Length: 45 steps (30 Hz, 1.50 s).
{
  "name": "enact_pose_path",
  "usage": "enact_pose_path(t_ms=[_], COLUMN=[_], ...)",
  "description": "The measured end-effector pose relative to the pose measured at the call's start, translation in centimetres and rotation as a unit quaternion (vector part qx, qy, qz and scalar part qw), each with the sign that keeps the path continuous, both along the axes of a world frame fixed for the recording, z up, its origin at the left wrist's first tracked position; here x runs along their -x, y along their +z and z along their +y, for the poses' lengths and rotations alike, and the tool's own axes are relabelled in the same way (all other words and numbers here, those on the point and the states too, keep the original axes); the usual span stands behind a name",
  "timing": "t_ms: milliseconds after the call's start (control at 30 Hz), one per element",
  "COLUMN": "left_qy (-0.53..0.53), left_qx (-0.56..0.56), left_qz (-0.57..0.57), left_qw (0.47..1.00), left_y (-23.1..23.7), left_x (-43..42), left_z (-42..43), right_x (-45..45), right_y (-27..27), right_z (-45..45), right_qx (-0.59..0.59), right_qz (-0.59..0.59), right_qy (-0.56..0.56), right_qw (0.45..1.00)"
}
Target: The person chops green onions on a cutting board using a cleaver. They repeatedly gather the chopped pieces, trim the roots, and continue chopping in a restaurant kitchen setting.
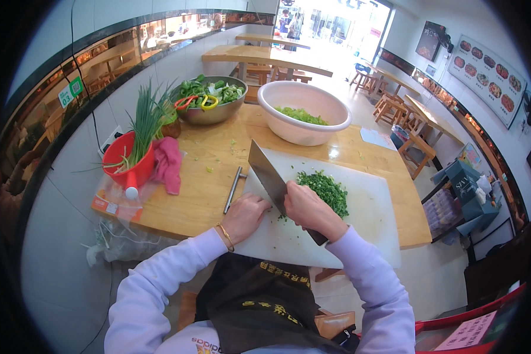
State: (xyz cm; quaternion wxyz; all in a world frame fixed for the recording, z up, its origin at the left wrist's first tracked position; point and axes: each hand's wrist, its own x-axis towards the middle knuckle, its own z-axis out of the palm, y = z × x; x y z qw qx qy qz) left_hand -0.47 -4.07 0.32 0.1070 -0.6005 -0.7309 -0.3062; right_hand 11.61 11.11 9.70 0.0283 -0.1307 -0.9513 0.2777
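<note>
My right hand is closed round a wide-bladed cleaver, its blade standing over the left part of a white cutting board. My left hand rests on the board's left edge beside the blade, fingers curled; whether it pins a piece of green is hidden. Small green bits lie under the blade. To the right of the blade sits a heap of finely chopped green onion. Whole green onions stand in a red plastic dipper at the table's left.
Behind the board are a white plastic basin with chopped greens and a metal bowl of cut vegetables. A metal rod-like tool lies left of the board. A pink cloth lies beside the dipper on the wooden table.
</note>
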Motion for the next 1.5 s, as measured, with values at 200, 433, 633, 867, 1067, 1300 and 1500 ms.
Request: enact_pose_path(t_ms=[200, 433, 633, 867, 1067, 1300, 1500], left_qy=[0.008, 0.008, 0.042, 0.016, 0.012, 0.033, 0.018], left_qx=[-0.029, -0.019, -0.016, -0.027, -0.05, -0.024, -0.027], left_qz=[-0.047, 0.034, 0.008, 0.02, 0.035, 0.003, 0.025], left_qw=[0.998, 0.999, 0.999, 0.999, 0.998, 0.999, 0.999], left_y=[-0.2, 0.0, -0.1, -0.1, 0.2, 0.0, 0.5], left_x=[-0.3, -0.5, -0.6, -0.3, -0.4, -0.4, -0.7], left_z=[0.8, -0.3, -0.1, 0.1, -0.8, -0.2, -1.0], right_x=[-2.2, 1.5, -1.2, -0.5, 1.1, -2.7, 1.0], right_y=[0.7, -0.9, 1.1, -2.6, -0.4, -0.7, -1.7], right_z=[-1.8, -0.8, -1.4, -1.6, -1.0, -1.9, -1.8], right_qx=[-0.037, -0.017, -0.029, -0.088, -0.013, -0.082, -0.021], right_qz=[-0.045, 0.016, -0.038, 0.067, 0.023, 0.029, 0.033], right_qy=[-0.014, -0.024, -0.015, 0.024, 0.002, 0.039, -0.008], right_qw=[0.998, 0.999, 0.999, 0.994, 1.0, 0.995, 0.999])
